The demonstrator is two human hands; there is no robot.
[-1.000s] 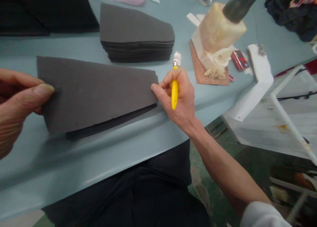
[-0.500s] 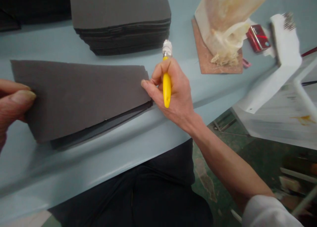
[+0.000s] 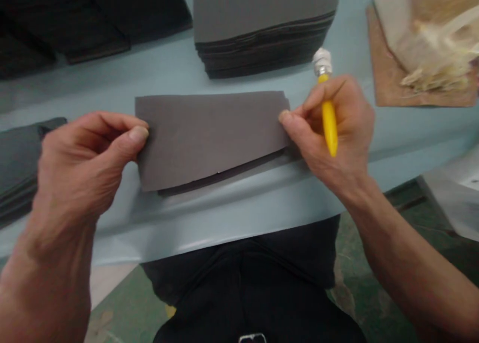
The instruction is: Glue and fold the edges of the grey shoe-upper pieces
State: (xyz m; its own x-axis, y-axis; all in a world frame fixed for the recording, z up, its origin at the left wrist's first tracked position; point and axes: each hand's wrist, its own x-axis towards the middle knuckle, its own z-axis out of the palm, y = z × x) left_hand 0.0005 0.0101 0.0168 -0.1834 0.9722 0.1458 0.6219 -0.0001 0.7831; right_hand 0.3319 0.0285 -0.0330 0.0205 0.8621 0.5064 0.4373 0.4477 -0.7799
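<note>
thumb and forefinger of the left hand (image 3: 86, 158) close in a narrow pinch on the wider end of a grey panel (image 3: 213, 133), and the right hand (image 3: 340, 128) pinches the narrower end, its thumb on top. holding only the two ends seems a way to level the panel and leave its face uncovered. a yellow-handled tool (image 3: 330, 128) lies across the right hand's curled fingers, its white-covered tip pointing away from the body, probably tucked there so thumb and fingertip are free for the pinch. under the panel's near edge shows a darker piece (image 3: 187, 186); whether they touch i cannot tell. the panel is above the counter (image 3: 224, 213), close to its near edge. beyond it stands a stack of similar panels (image 3: 262, 19), likely put there to be near without crowding the hands. farther right, a pale container (image 3: 396, 24) rests on a brown board (image 3: 385, 79), perhaps to protect the counter from the stringy residue beside it.
</note>
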